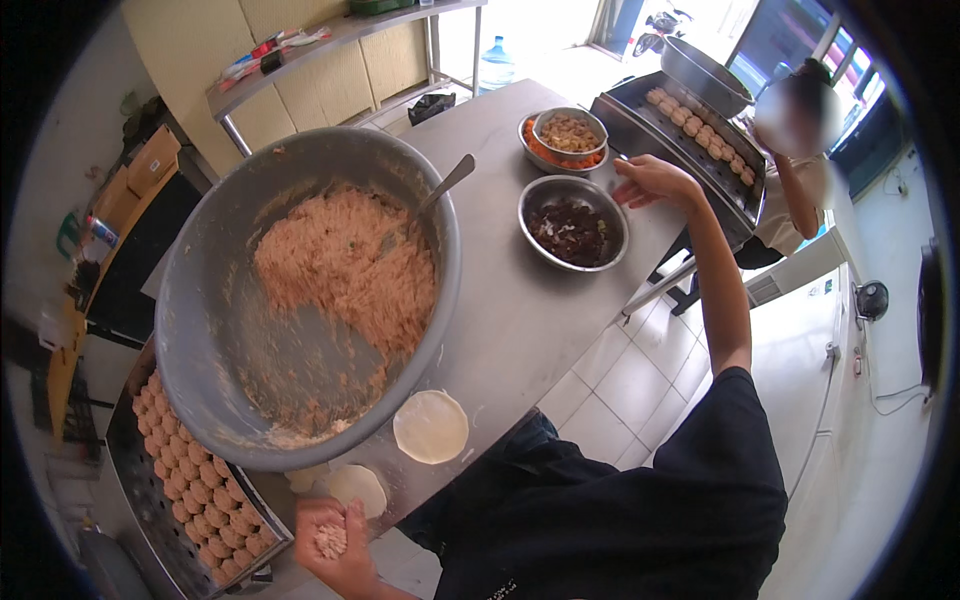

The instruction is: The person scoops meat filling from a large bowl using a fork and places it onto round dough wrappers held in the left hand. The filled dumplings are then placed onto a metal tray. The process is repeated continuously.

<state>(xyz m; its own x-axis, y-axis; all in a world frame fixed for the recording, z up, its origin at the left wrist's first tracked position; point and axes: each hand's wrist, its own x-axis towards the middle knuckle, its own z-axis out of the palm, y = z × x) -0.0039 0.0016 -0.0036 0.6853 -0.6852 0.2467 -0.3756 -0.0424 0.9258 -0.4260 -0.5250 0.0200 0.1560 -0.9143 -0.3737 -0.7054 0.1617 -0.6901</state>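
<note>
My left hand [355, 565] is curled around a dumpling [331, 541] with pale, lumpy filling showing at its top. Close by on the steel table lie two flat round wrappers, one [430, 426] near the big basin and another [358, 490] just above the hand. My right hand [655, 183] reaches out over the table's right edge, fingers apart and nothing seen in them. Beside it stand a metal bowl of dark, chopped pieces [575, 228] and an orange-filled bowl [560, 155] with a smaller bowl of light brown bits [572, 133] resting in it.
A large grey basin [175, 330] holds pink minced filling [340, 265] and a spoon [450, 185]. At lower left, a perforated tray [120, 480] carries rows of dumplings [205, 490]. Another tray of dumplings [705, 135] stands at far right, near another person [800, 190].
</note>
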